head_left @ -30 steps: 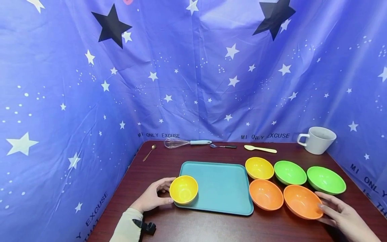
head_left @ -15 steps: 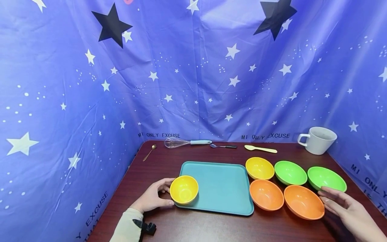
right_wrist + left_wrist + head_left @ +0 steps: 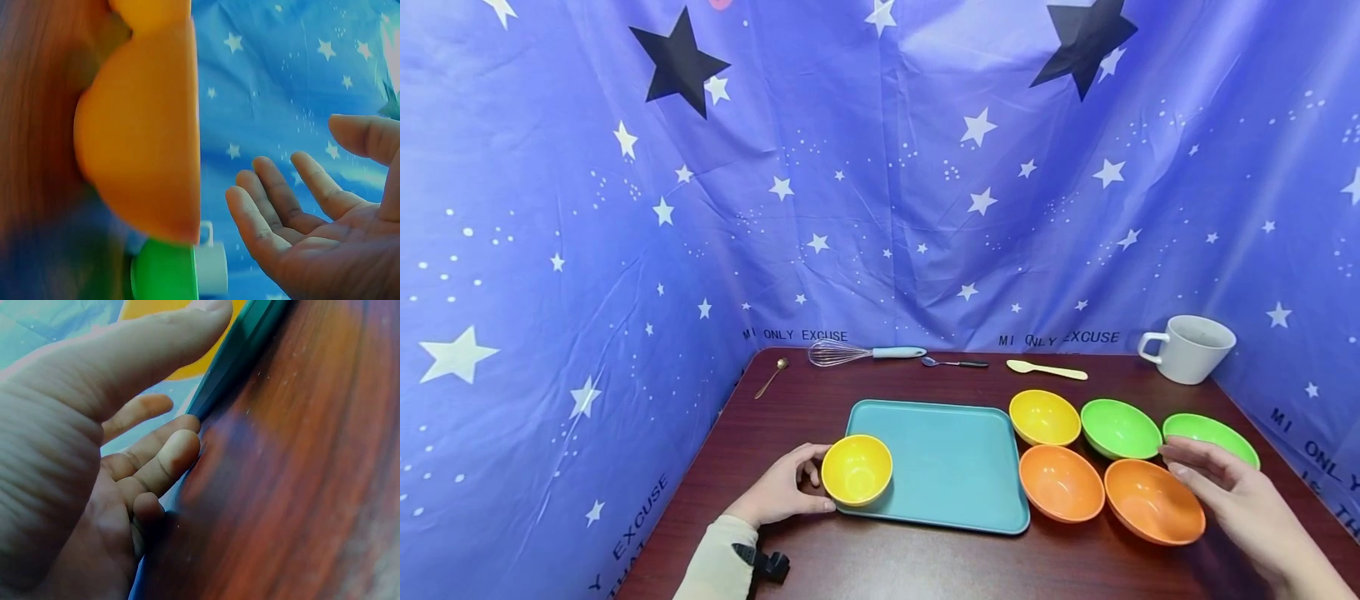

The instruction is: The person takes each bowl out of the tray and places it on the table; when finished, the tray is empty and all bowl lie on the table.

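My left hand (image 3: 786, 486) is beside a yellow bowl (image 3: 857, 471) at the left end of a teal tray (image 3: 951, 467). Its thumb (image 3: 169, 340) lies straight along the tray's edge, while the other fingers are loosely bent under it with nothing in the palm. In the head view my right hand (image 3: 1232, 492) hovers over the right side of an orange bowl (image 3: 1150, 500) and covers part of a green bowl (image 3: 1217, 432). Its fingers are spread and relaxed, and the right wrist view shows them apart from the orange bowl's rim.
Right of the tray sit another yellow bowl (image 3: 1043, 417), another green bowl (image 3: 1120, 427) and another orange bowl (image 3: 1060, 483). Along the back lie a gold spoon (image 3: 771, 379), a whisk (image 3: 865, 353), a dark-handled spoon (image 3: 955, 362) and a cream spreader (image 3: 1047, 369). A grey mug (image 3: 1195, 348) stands back right.
My right hand has come off the right orange bowl's rim and risen, passing in front of the right green bowl. The left hand and the bowls stay nearly where they were.
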A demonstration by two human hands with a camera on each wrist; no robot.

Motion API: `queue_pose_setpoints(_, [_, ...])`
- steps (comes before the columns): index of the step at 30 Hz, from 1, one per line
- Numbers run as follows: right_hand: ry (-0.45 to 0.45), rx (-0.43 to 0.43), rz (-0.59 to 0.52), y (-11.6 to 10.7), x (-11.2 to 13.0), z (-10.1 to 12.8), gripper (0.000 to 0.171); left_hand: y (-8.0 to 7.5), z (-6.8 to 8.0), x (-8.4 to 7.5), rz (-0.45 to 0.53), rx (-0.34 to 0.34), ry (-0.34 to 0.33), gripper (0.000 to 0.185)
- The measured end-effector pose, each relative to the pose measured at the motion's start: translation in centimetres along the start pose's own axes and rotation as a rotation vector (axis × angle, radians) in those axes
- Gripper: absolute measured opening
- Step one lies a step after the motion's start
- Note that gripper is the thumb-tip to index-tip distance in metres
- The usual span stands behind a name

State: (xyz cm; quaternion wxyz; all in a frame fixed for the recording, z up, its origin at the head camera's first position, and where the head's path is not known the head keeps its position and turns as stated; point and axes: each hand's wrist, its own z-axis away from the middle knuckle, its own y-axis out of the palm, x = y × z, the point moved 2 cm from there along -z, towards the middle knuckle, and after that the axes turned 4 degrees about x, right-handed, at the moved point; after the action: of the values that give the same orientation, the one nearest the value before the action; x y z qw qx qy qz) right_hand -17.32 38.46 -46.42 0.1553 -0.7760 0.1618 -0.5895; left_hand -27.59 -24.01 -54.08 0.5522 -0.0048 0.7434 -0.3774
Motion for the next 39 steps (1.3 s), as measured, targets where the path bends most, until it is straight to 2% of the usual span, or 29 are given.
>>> queue_pose_setpoints(5, [-0.036,0.044,-0.060,1.8,1.3,-1.3,0.036,0.1,-0.1,-0.1,-0.066,-0.001,-0.003,0.073])
queue_pose_setpoints(9, [-0.015,0.073,-0.025,3.3,2.5,-2.3,0.036,0.2,-0.2,-0.1,-0.107,0.002,0.002,0.072])
queue_pose_setpoints(13, [-0.032,0.102,-0.002,4.9,3.7,-3.2,0.038,0.2,-0.2,-0.2,-0.137,0.004,0.008,0.072])
queue_pose_setpoints(17, [-0.057,0.164,-0.066,6.7,5.1,-4.1,0.038,0.2,-0.2,-0.2,-0.158,0.001,-0.004,0.072])
queue_pose_setpoints(21, [-0.060,0.229,-0.138,8.5,6.4,-4.9,0.038,0.3,-0.3,-0.2,-0.159,-0.003,0.001,0.069])
queue_pose_setpoints(29, [-0.070,0.322,-0.204,12.8,8.5,-6.7,0.039,0.2,-0.3,0.0,-0.161,0.000,-0.003,0.067])
queue_pose_setpoints(39, [-0.047,0.417,-0.207,18.2,10.6,-8.3,0.039,0.2,-0.4,0.0,-0.156,0.004,-0.002,0.066])
